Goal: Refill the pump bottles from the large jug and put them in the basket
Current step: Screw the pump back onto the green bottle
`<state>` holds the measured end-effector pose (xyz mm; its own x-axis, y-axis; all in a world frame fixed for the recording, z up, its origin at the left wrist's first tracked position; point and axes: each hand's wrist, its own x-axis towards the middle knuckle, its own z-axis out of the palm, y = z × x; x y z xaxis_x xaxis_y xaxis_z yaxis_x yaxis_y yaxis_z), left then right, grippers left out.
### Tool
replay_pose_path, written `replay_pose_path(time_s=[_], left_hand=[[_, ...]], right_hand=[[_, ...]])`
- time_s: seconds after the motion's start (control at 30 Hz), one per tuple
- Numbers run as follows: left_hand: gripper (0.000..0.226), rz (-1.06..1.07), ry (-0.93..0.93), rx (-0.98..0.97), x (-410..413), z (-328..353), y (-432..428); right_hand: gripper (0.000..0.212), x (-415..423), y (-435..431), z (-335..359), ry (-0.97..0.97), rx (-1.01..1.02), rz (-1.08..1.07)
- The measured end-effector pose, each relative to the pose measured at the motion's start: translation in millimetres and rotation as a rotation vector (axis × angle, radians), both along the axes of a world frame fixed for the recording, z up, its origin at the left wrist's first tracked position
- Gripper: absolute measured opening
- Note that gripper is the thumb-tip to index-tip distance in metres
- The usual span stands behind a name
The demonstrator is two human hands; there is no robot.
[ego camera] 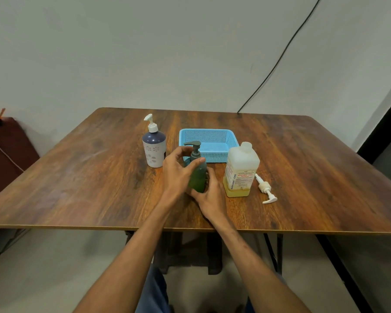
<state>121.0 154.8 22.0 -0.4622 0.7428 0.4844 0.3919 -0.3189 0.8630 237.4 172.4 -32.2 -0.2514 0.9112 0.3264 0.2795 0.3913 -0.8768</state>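
Head view: the green pump bottle (198, 177) stands upright on the table (88, 177), its long axis vertical, enclosed by both hands. The right hand (209, 195) wraps its lower body; the left hand (178, 170) curls round the shoulder, thumb just below the pump collar, nearer for unscrewing. The jug (240, 170) stands just right of the right-hand fingers, and the basket (209, 134) lies beyond them.

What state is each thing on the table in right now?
Green pump bottle: upright, pump on, held by left hand and right hand.
White and purple bottle: upright, pump on.
Jug: upright, nearly empty.
Loose pump: lying flat.
Basket: empty.
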Motion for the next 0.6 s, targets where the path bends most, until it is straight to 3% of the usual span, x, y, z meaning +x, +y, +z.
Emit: replay_pose_path(time_s=[0.2,0.6], left_hand=[[0.034,-0.190,-0.012,-0.071,-16.7,7.2,-0.6],[0.041,-0.045,-0.053,-0.052,-2.2,2.0,-6.2]], right_hand=[[0.077,-0.8,2.0,-2.8,-0.021,0.002,-0.011],[0.075,-0.2,2.1,-2.3,-0.016,-0.003,-0.005]])
